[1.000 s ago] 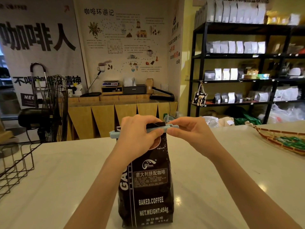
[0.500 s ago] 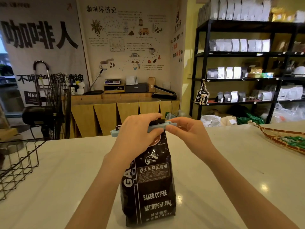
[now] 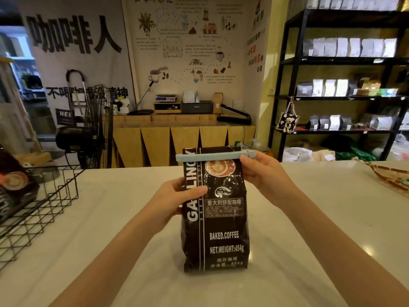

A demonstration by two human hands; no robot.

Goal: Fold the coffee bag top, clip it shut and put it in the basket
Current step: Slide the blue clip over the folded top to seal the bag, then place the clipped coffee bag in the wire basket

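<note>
A black coffee bag (image 3: 223,227) stands upright on the white counter (image 3: 309,229) in front of me. A pale blue clip (image 3: 212,156) lies across its folded top, closed on the bag. My left hand (image 3: 174,198) grips the bag's left side at mid height. My right hand (image 3: 263,173) holds the bag's upper right edge, fingertips at the clip's right end. A black wire basket (image 3: 44,196) sits on the counter at the left, with another dark coffee bag (image 3: 13,187) inside it.
A woven tray (image 3: 389,176) with green packets sits at the counter's right edge. A black fan (image 3: 88,129) stands behind the wire basket. Dark shelves (image 3: 343,60) with pale bags fill the right wall. A wooden counter (image 3: 183,140) runs along the back.
My left hand has come off the clip and dropped to the bag's left side. The clip now lies closed across the top. My right hand stays at the clip's right end.
</note>
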